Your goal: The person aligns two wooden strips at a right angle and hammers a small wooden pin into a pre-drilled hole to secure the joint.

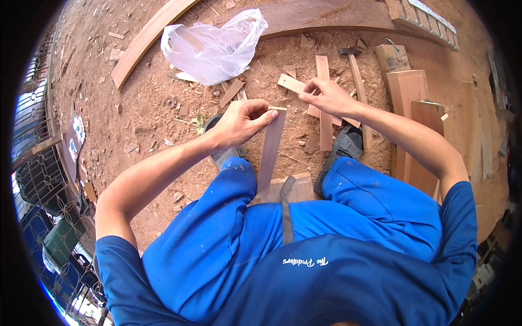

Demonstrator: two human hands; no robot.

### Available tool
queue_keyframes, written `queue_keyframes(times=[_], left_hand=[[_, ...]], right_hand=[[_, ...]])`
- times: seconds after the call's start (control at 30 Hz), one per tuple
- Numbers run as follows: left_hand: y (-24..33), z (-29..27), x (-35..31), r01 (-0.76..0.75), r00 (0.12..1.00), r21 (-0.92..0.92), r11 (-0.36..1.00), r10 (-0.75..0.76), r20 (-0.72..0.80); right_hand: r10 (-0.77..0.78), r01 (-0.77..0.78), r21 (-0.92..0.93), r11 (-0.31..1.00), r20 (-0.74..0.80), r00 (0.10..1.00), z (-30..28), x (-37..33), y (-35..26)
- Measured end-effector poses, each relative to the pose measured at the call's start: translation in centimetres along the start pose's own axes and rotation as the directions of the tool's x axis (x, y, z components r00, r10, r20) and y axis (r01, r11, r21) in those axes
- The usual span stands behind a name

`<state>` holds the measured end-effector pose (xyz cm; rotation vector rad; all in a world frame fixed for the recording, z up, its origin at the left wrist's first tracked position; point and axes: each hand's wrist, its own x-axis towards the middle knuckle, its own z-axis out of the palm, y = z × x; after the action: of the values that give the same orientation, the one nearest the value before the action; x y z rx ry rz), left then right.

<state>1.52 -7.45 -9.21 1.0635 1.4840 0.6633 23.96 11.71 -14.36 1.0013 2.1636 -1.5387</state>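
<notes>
My left hand (246, 122) is closed on the upper end of a flat wooden strip (270, 152), thumb and fingers pinching it. The strip stands tilted between my knees, its lower end beside a wooden board (296, 190) close to my seat. My right hand (329, 98) pinches one end of a short pale wooden piece (290, 82), which points to the left. Below that hand, a longer wooden strip (325, 133) lies across other strips on the ground. A hammer (358, 76) rests just right of them, its dark head at the far end.
A translucent plastic bag (212, 51) lies ahead among wood scraps. Long planks (149, 43) are at the far left, with a wide board (326, 16) at the back. Boards (408, 103) stack on the right. Sandals (343, 149) cover my feet. A metal grille (41, 157) borders the left.
</notes>
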Motion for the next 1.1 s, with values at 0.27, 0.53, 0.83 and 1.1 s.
queue_keyframes(times=[0.27, 0.53, 0.83, 1.1], left_hand=[[0.3, -2.1, 0.8, 0.092, 0.989, -0.127, 0.988, -0.076, 0.127], [-1.5, -2.5, 2.1, 0.158, 0.976, -0.302, 0.940, -0.102, 0.193], [-5.1, -4.1, 2.5, 0.258, 0.956, -0.500, 0.827, -0.143, 0.256], [-4.7, -4.2, 2.5, 0.266, 0.952, -0.502, 0.823, -0.143, 0.269]], right_hand=[[-0.150, 0.133, -0.461, 0.877, 0.001, 0.989, 0.2, 1.1, 2.9], [-0.094, 0.066, -0.590, 0.805, -0.017, 0.995, 0.5, 3.4, 3.4], [-0.202, 0.183, -0.507, 0.842, 0.019, 0.979, 0.4, -0.9, 0.0], [-0.573, 0.431, -0.629, 0.647, -0.028, 0.819, -0.3, -1.9, -0.2]])
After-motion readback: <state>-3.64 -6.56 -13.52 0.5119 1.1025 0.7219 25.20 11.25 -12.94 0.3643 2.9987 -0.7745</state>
